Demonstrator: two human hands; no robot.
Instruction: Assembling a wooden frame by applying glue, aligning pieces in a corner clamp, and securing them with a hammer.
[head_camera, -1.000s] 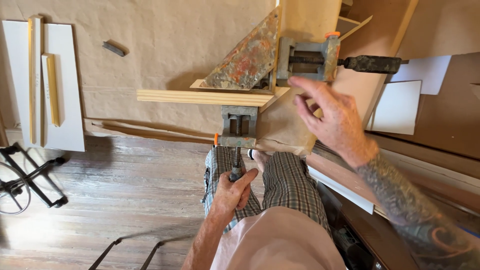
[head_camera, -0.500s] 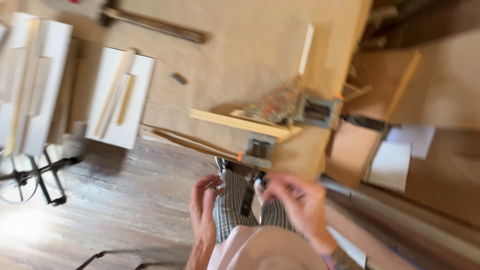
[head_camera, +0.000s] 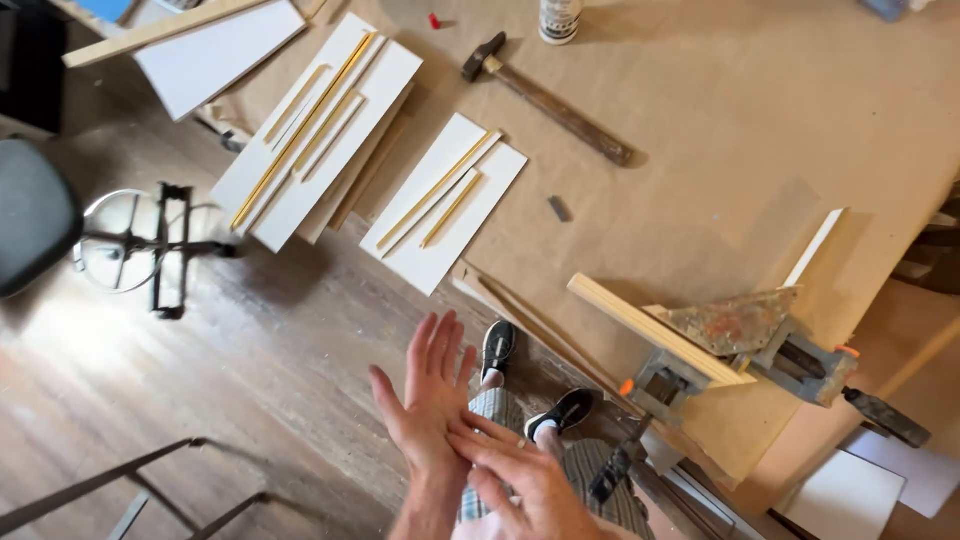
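Hands are held empty and open, right hand laid across left hand, near the clamp gripping wood strips square.

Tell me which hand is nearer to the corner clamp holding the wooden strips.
Right. The right hand lies low in the view, just left of the corner clamp, its fingers laid across the left palm. The left hand, open with fingers spread, is farther left, over the wooden floor.

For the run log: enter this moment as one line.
left hand: open, empty | right hand: fingers on left palm | corner clamp: grips wooden strip | hammer: on table
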